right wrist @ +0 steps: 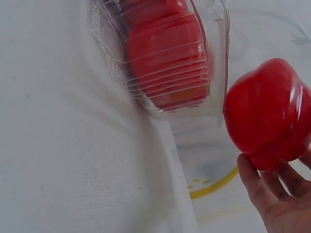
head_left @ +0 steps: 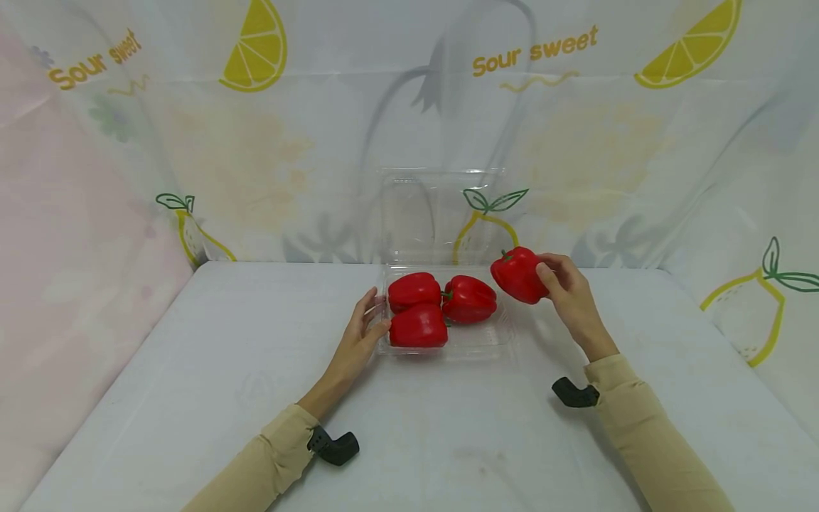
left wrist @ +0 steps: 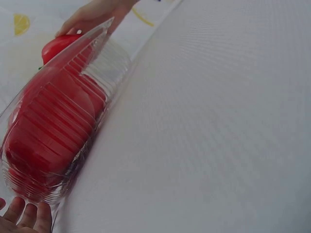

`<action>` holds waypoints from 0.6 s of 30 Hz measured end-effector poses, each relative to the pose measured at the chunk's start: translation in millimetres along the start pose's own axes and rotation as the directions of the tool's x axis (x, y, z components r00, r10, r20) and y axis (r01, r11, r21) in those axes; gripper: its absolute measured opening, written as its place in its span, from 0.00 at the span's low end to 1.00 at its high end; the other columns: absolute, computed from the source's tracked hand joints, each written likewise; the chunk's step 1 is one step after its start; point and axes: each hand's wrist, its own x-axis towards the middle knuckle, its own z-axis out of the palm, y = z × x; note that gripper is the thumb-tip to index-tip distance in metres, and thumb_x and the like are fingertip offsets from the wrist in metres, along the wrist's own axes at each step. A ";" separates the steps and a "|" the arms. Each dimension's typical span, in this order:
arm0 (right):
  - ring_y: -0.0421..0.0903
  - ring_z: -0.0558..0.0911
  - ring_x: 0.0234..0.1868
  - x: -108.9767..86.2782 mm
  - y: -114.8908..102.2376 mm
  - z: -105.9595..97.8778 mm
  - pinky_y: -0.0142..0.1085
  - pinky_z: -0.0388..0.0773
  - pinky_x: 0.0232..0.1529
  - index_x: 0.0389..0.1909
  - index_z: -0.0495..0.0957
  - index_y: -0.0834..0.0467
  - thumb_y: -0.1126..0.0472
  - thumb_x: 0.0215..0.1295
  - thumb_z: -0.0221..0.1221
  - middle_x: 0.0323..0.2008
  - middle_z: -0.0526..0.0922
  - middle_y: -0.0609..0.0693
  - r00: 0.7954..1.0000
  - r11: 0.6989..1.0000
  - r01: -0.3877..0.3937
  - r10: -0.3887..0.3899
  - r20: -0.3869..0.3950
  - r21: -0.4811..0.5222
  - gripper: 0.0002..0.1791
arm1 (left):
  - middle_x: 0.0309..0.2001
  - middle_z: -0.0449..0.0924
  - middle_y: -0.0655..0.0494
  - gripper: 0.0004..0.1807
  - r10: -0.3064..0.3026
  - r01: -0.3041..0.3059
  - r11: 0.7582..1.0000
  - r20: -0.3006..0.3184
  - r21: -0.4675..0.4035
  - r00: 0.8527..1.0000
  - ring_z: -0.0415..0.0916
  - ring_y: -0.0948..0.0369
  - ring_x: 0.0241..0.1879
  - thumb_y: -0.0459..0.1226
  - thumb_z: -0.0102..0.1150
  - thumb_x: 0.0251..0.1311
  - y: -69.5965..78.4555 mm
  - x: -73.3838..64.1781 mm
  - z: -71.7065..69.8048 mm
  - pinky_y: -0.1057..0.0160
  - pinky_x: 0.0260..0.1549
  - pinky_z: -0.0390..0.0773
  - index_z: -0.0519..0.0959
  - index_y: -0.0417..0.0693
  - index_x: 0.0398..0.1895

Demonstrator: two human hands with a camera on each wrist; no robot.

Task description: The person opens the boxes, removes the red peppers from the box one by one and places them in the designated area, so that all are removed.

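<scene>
A red bell pepper point(head_left: 520, 276) with a green stem is gripped by my right hand point(head_left: 572, 302) at its right end, raised beside the right rim of a clear plastic container point(head_left: 476, 340). Inside the container lie three more red bell peppers: one at the back left point(head_left: 413, 291), one at the front left point(head_left: 419, 326) and one at the right point(head_left: 470, 299). My left hand point(head_left: 358, 334) rests against the container's left side, its fingertips touching the wall in the left wrist view. Seen from the right wrist, the held bell pepper point(right wrist: 267, 111) is apart from the container wall.
The container's clear lid point(head_left: 416, 227) stands raised at the back, near the printed curtain point(head_left: 345, 142). A white cloth point(head_left: 256, 384) covers the table. Each sleeve cuff carries a black curved mount, one on the left point(head_left: 335, 448) and one on the right point(head_left: 574, 393).
</scene>
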 end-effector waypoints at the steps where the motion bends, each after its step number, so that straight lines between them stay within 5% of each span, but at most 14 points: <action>1: 0.35 0.76 0.46 0.2 0.5 -0.3 0.22 0.78 0.40 0.62 0.63 0.60 0.49 0.70 0.48 0.50 0.72 0.42 1.000 1.000 -0.002 0.002 -0.004 0.000 0.26 | 0.70 0.54 0.48 0.36 -0.002 0.002 1.000 -0.001 0.001 1.000 0.52 0.50 0.72 0.36 0.48 0.67 0.1 -0.1 0.0 0.48 0.64 0.64 0.45 0.50 0.74; 10: 0.33 0.76 0.45 2.8 8.6 -2.6 0.21 0.77 0.40 0.61 0.63 0.61 0.47 0.70 0.48 0.50 0.72 0.42 0.999 1.000 -0.022 0.021 -0.045 -0.019 0.27 | 0.71 0.54 0.48 0.36 -0.007 0.007 1.000 0.000 0.009 1.000 0.52 0.49 0.72 0.37 0.49 0.67 0.9 -1.2 -0.2 0.47 0.63 0.64 0.45 0.50 0.74; 18: 0.47 0.72 0.53 4.6 12.6 -3.2 0.18 0.74 0.38 0.65 0.59 0.59 0.41 0.69 0.45 0.61 0.68 0.60 0.983 0.982 -0.164 0.155 -0.099 -0.090 0.33 | 0.71 0.54 0.48 0.36 -0.011 0.011 1.000 0.000 0.015 1.000 0.52 0.49 0.72 0.37 0.49 0.67 1.3 -1.1 -0.2 0.48 0.63 0.65 0.45 0.50 0.74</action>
